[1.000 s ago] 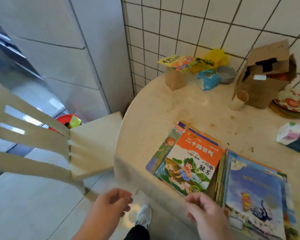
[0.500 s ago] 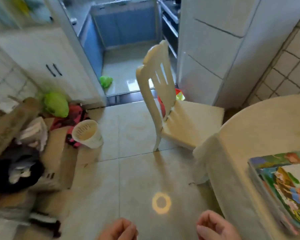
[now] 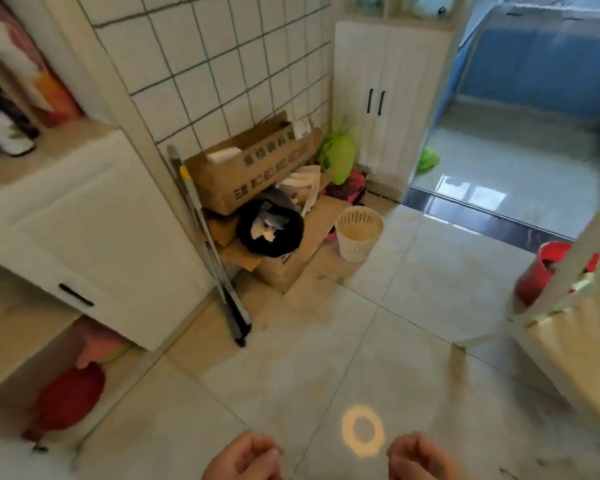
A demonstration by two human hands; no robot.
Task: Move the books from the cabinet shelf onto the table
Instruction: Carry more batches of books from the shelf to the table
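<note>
Your left hand (image 3: 243,457) and right hand (image 3: 421,459) low at frame bottom, fingers loosely curled, holding nothing. Cabinet (image 3: 84,216) at left, door shut; blurred colourful books (image 3: 45,84) upright on shelf above. Chair (image 3: 575,323) at right.

A cabinet (image 3: 84,230) fills the left of the frame, cardboard boxes (image 3: 253,174) are piled at centre against the tiled wall (image 3: 201,57), a basket (image 3: 358,233) stands just right of them, and a chair (image 3: 582,344) sits at the right edge.
</note>
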